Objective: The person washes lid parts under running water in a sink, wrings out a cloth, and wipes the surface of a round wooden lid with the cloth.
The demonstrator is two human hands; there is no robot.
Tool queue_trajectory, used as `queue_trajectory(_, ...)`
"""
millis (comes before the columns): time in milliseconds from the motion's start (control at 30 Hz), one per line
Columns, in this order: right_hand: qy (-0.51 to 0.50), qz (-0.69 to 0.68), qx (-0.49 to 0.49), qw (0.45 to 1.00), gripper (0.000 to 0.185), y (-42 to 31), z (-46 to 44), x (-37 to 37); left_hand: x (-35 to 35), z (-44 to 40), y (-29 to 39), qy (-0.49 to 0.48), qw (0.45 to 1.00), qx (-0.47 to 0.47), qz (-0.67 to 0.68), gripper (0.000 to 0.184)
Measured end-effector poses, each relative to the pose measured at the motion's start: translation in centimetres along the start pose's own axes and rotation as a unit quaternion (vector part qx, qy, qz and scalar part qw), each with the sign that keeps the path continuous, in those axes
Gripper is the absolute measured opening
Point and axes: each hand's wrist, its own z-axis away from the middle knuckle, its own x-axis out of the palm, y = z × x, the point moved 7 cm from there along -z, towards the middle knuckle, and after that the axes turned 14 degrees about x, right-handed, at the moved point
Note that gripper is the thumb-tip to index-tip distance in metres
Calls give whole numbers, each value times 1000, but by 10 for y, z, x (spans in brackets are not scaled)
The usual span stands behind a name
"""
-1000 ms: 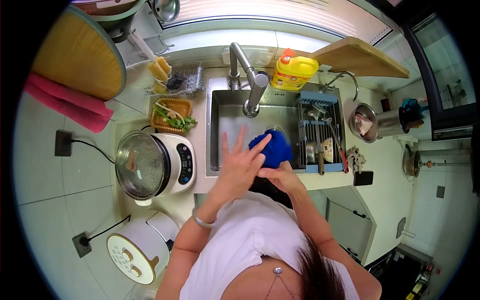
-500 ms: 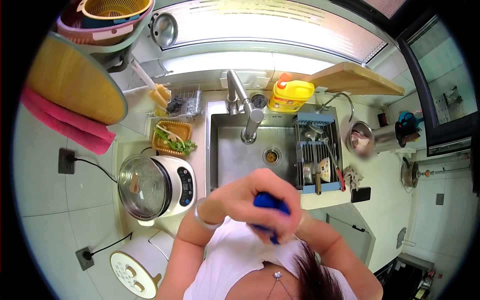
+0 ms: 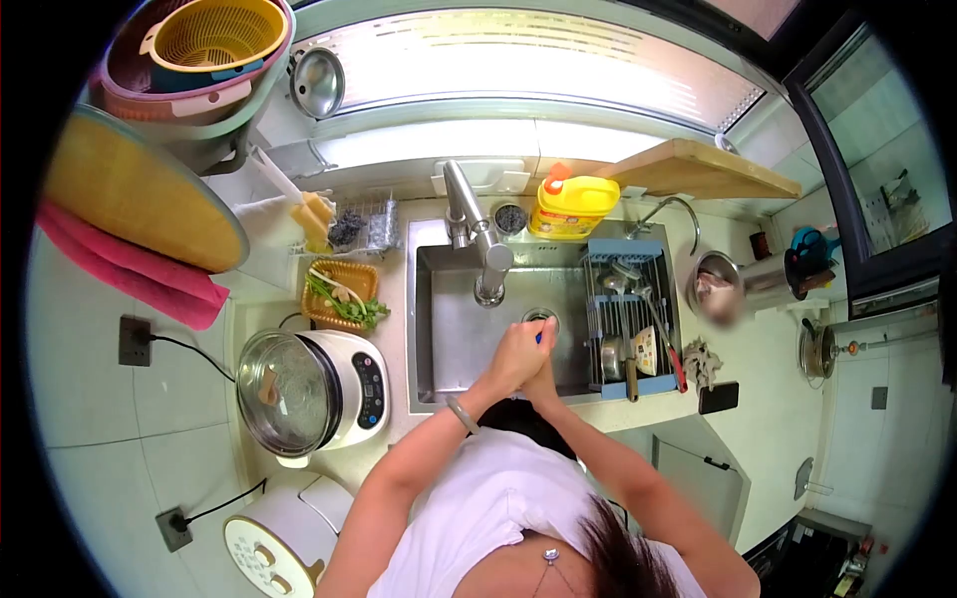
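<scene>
My left hand [image 3: 515,356], with a bracelet on its wrist, is closed over the near part of the sink [image 3: 449,299]. My right hand [image 3: 543,384] presses against it, also closed. A sliver of a blue thing [image 3: 539,339] shows between them. Most of it is hidden, so I cannot tell its kind. The drain lies just beyond my fingertips, partly covered by them. To the left of my hands stands the faucet [image 3: 478,224]. On the right side of the sink sits a blue-grey dish rack [image 3: 626,247] holding utensils and a bowl.
A yellow jug [image 3: 575,207] stands behind the sink. On the left are a basket of greens [image 3: 344,295] and a glass-lidded electric pot [image 3: 289,384]. A phone [image 3: 719,398], a crumpled cloth [image 3: 702,366] and a metal bowl with meat [image 3: 716,284] are on the right counter.
My hands have moved forward from in front of my chest to over the sink, with the blue thing. It showed largely in my left hand before; now my hands nearly cover it.
</scene>
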Motion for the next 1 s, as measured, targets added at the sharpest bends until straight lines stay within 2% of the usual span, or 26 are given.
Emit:
queue_trajectory(33,42,17,-42,998,27,-3,-2,-3,-4,-1,-3,23,999,-5,-40,46)
queue_trajectory(67,-38,73,52,995,29,11,-9,-3,0,8,-22,-30,993,-116,-6,41)
queue_trajectory(100,-117,127,147,974,32,22,-5,-1,-2,12,-26,-28,993,-118,-7,41)
queue_trajectory(133,-113,84,149,979,41,17,-5,-5,-5,13,-25,-2,998,-61,-8,36)
queue_trajectory(167,-116,83,146,979,41,12,-6,-8,-9,13,-22,25,1000,-3,-9,36)
queue_trajectory(200,-120,72,137,981,44,8,-5,-13,-9,22,-28,11,1000,-22,7,51)
queue_trajectory(233,-124,61,127,982,47,-5,-2,-11,-16,24,-25,12,1000,-21,5,51)
queue_trajectory(300,-118,42,86,988,49,-37,12,-16,-20,26,-5,-72,994,74,46,66)
queue_trajectory(333,-184,-87,198,959,51,-37,20,-16,-21,26,1,-122,983,44,133,66)
queue_trajectory(367,-245,-211,304,896,54,-39,31,-11,-34,25,11,-121,983,45,130,66)
queue_trajectory(400,-296,-182,316,883,59,-48,39,-7,-39,29,27,-198,961,-11,192,64)
queue_trajectory(433,-299,-183,315,882,59,-61,47,-4,-39,36,34,-273,926,-68,251,63)
queue_trajectory(500,-370,-237,330,836,61,-83,68,12,-50,28,45,-283,920,-30,269,65)
queue_trajectory(567,-427,-232,306,819,59,-87,79,20,-66,11,81,-255,874,58,409,61)
queue_trajectory(600,-501,-228,187,814,57,-111,83,31,-68,4,84,-241,837,58,488,77)
queue_trajectory(633,-536,-224,125,804,56,-127,88,41,-73,-7,110,-200,829,76,517,93)
queue_trajectory(667,-567,-224,64,790,55,-143,94,49,-70,-7,145,-252,775,112,569,99)
queue_trajectory(700,-584,-256,94,765,58,-150,99,55,-70,-6,176,-302,712,147,616,105)
queue_trajectory(733,-596,-289,126,738,61,-156,107,59,-72,-5,201,-364,634,172,660,79)
queue_trajectory(767,-606,-321,156,711,64,-164,114,61,-83,-9,208,-365,633,170,661,79)
queue_trajectory(800,-613,-351,185,683,68,-175,120,62,-94,-12,204,-367,738,181,536,61)
queue_trajectory(833,-578,-349,225,702,61,-190,121,58,-99,-15,203,-360,823,188,398,42)
queue_trajectory(867,-541,-347,264,719,55,-205,121,53,-107,-19,215,-255,900,145,323,19)
queue_trajectory(900,-380,-148,289,866,50,-189,112,35,-103,-19,210,-200,926,171,269,22)
queue_trajectory(967,-293,-92,271,912,49,-154,91,28,-88,-13,187,-181,940,219,189,24)
queue_trajectory(1000,-243,-68,204,946,34,-140,80,26,-80,-11,172,-171,955,203,135,28)
